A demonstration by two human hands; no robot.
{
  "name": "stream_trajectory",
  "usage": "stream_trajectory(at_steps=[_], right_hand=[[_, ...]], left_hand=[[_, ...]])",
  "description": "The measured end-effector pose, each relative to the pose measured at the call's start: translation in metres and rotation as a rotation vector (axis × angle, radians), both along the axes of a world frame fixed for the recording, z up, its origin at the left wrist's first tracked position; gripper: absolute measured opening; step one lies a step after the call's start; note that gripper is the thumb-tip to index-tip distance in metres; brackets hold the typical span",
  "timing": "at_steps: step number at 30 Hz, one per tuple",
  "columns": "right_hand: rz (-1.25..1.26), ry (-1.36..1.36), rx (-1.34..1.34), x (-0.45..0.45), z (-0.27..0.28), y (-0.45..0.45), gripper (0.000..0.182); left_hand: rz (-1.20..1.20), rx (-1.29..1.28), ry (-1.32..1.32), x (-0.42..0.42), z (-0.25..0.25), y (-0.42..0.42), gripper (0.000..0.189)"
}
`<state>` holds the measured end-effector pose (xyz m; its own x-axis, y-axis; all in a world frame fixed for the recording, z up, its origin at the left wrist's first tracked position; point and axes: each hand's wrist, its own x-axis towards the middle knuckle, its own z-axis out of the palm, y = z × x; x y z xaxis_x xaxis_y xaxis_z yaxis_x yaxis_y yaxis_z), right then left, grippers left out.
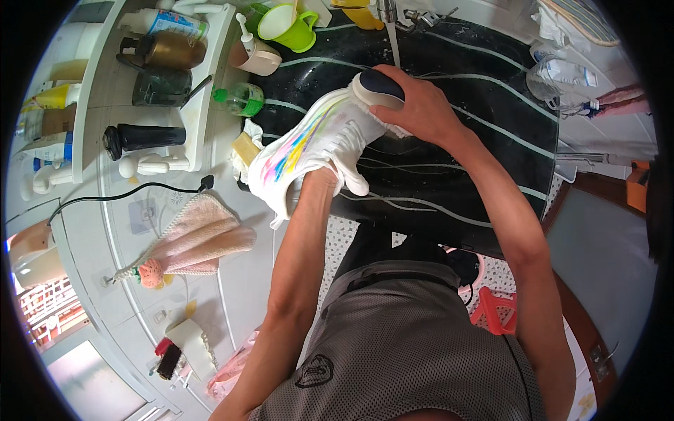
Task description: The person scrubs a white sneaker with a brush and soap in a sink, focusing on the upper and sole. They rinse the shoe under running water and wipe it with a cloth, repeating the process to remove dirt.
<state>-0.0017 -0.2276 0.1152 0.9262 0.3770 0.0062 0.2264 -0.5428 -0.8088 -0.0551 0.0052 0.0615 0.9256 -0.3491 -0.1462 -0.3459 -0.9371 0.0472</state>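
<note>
A white sneaker [310,142] with rainbow streaks on its side is held over the black counter [447,152]. My left hand [319,179] reaches inside it through the ankle opening and holds it up; the fingers are hidden within. In my right hand [426,108] is a scrub brush [380,88] with a dark blue and grey back. Its pale bristles rest against the toe of the sneaker. Just beyond the brush, a stream of water [393,44] runs from a metal faucet [387,10].
A yellow soap bar [246,149], a green-capped bottle [243,99], a beige cup [258,58] and a lime green mug [289,27] line the counter's left side. Wall shelves [202,105] hold bottles. Plastic bottles [558,79] stand at right. A pink towel [195,237] hangs at left.
</note>
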Motion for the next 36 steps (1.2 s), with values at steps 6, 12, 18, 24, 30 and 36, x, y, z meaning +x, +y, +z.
stream_trajectory(at_steps=[6,12,18,24,30,36], right_hand=[[0.007,0.016,0.015,0.0,-0.003,0.002,0.072],[0.058,-0.014,0.038,-0.003,-0.001,0.006,0.068],[0.265,-0.186,0.106,-0.02,0.017,0.041,0.064],[0.183,-0.204,-0.036,-0.01,-0.001,0.016,0.067],[0.194,-0.181,0.03,-0.014,-0.009,0.02,0.069],[0.226,-0.171,-0.019,-0.019,0.0,0.024,0.07]], left_hand=[[0.167,-0.394,0.106,-0.003,-0.021,0.006,0.062],[0.201,-0.365,0.154,-0.004,0.005,-0.009,0.066],[0.534,-1.112,0.205,-0.013,-0.015,-0.013,0.052],[0.432,-0.192,0.301,0.0,0.039,-0.023,0.059],[0.453,-0.236,0.331,-0.006,0.036,-0.029,0.064],[0.44,-0.444,0.153,-0.017,0.005,-0.016,0.057]])
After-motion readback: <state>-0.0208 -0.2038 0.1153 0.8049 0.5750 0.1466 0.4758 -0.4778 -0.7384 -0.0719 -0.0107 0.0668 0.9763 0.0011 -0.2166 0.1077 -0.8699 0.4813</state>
